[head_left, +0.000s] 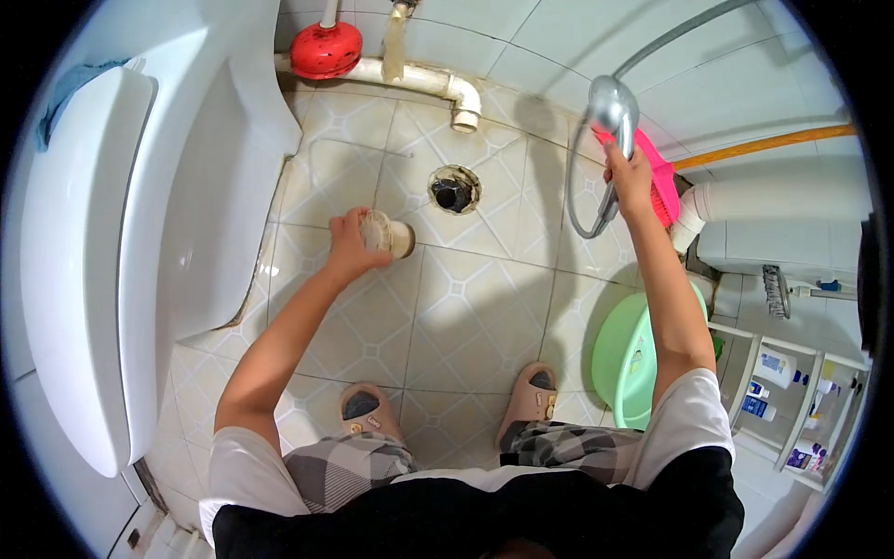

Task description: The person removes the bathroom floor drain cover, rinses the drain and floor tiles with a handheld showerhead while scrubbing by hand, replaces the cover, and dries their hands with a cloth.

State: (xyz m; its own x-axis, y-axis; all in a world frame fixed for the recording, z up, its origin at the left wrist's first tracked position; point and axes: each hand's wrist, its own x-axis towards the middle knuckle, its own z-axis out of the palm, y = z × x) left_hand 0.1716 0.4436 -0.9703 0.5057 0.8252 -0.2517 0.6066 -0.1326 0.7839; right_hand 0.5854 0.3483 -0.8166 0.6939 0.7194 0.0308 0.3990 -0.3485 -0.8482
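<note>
My left hand (352,244) is wrapped round a short, dirty white pipe fitting (402,239) just above the tiled floor. To its upper right, an open round drain hole (454,190) with a dark inside is set in the floor. My right hand (629,177) grips the handle of a silver shower head (613,107), raised on the right side. A grey hose (670,34) runs from it up to the top right, with a loop hanging beside the handle. Whether water comes out cannot be made out.
A white toilet (200,186) stands at the left. Along the back wall lie a white pipe (419,79) and a red plunger (326,50). A pink broom (663,182), a green basin (619,354) and a shelf with bottles (787,396) are on the right.
</note>
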